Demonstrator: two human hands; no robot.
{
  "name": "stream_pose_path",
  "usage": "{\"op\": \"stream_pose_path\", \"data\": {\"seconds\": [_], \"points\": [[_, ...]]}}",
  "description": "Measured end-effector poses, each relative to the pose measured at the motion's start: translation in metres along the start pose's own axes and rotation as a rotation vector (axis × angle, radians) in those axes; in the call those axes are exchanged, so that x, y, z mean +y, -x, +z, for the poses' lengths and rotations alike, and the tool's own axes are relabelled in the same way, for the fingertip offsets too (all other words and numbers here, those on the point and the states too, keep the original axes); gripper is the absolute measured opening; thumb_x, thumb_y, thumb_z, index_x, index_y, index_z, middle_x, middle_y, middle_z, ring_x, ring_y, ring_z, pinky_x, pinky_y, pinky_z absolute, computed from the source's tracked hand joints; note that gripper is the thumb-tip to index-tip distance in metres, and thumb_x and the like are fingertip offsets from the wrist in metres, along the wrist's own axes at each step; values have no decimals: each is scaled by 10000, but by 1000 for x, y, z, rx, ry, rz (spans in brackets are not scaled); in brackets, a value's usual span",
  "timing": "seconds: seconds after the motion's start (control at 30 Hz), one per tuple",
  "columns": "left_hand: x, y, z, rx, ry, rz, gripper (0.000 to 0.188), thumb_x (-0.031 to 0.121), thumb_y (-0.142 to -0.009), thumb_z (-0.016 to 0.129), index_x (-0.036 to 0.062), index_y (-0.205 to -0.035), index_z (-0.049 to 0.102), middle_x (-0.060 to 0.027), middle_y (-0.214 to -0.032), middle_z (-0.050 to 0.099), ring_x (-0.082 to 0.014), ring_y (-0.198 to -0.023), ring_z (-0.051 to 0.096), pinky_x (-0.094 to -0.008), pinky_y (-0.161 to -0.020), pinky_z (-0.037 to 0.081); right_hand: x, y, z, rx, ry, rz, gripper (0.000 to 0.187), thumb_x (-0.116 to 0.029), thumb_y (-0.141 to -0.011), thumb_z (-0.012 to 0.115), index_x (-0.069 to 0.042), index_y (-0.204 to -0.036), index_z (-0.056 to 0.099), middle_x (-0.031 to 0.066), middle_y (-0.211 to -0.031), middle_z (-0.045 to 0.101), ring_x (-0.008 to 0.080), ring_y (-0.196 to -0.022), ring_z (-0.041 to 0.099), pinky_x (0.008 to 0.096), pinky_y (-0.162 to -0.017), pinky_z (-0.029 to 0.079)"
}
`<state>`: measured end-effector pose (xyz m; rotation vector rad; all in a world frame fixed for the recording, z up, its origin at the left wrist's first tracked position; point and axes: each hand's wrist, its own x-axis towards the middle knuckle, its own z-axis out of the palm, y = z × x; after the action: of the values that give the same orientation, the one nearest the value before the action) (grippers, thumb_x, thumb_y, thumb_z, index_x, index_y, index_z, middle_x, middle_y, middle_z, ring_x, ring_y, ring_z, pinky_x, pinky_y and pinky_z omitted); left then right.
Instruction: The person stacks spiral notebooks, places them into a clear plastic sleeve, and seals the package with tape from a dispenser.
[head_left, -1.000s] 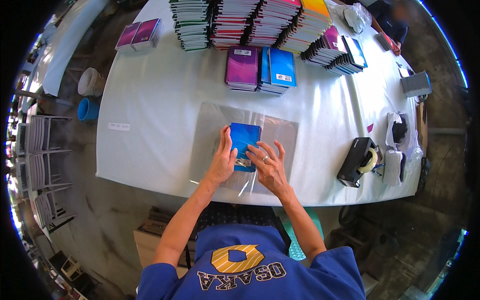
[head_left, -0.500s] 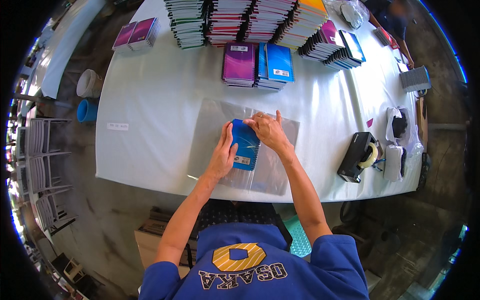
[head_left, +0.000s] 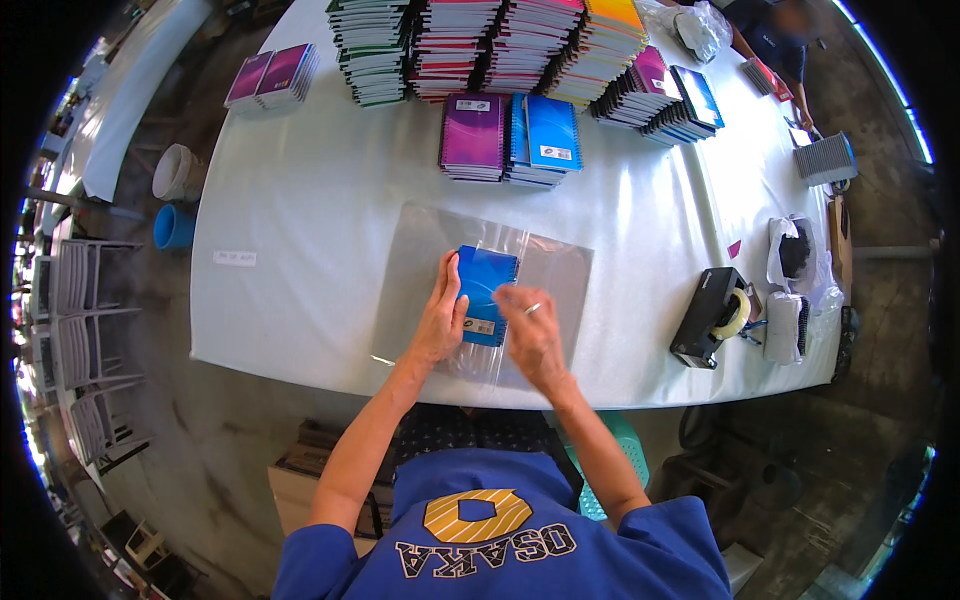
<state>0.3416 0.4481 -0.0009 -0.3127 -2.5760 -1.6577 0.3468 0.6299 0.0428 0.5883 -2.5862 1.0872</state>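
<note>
A small blue spiral notebook with a white label lies on a clear plastic sheet, its coil on the right. Along the notebook's left edge is my left hand, fingers together at the side and thumb over the cover, gripping it. My right hand, slightly blurred and wearing a ring, hovers at the coil side with its fingers curled closed. Whatever may be between those fingertips is hidden. Strips of clear film show around the notebook's top and bottom.
Stacks of purple notebooks and blue notebooks stand ahead, with taller piles behind. A black tape dispenser and plastic bags lie at right. Another person is at the far right.
My right hand has moved from the notebook's top edge down toward me, to its coil side, its fingers now curled. My left hand keeps its grip on the notebook.
</note>
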Motion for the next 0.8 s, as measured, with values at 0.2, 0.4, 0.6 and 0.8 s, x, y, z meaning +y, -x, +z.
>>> {"op": "stream_pose_path", "data": {"seconds": [0.2,0.4,0.6,0.8], "points": [[0,2,-9,-5,-101,-18,618,135,-968,481,-13,-1495,193,-213,-1551,229,-391,-1433,225,-433,-1151,240,-28,14,15,-139,155,-8,285,-37,-813,634,-12,-1096,650,79,-1179,610,217,-1143,550,403,-986,370],[-39,53,-64,104,-868,-159,617,266,-944,554,71,-1481,321,-123,-1566,259,-382,-1448,184,-553,-1147,167,-31,15,12,-204,267,-36,333,-8,-778,605,-19,-1108,646,65,-1236,580,203,-1177,527,431,-1015,333],[-31,68,-58,25,-1102,-74,593,297,-934,577,149,-1473,377,-68,-1524,365,-343,-1429,264,-562,-1140,191,-37,11,15,-174,322,-99,362,15,-751,595,12,-1111,626,93,-1223,571,226,-1155,531,423,-1008,350],[18,79,-49,305,-43,-465,593,104,-909,584,116,-1464,375,-116,-1443,468,-364,-1308,449,-459,-1082,361,-41,8,24,-145,61,24,175,27,-827,563,57,-996,600,123,-1138,567,305,-1007,576,366,-800,484]]}}
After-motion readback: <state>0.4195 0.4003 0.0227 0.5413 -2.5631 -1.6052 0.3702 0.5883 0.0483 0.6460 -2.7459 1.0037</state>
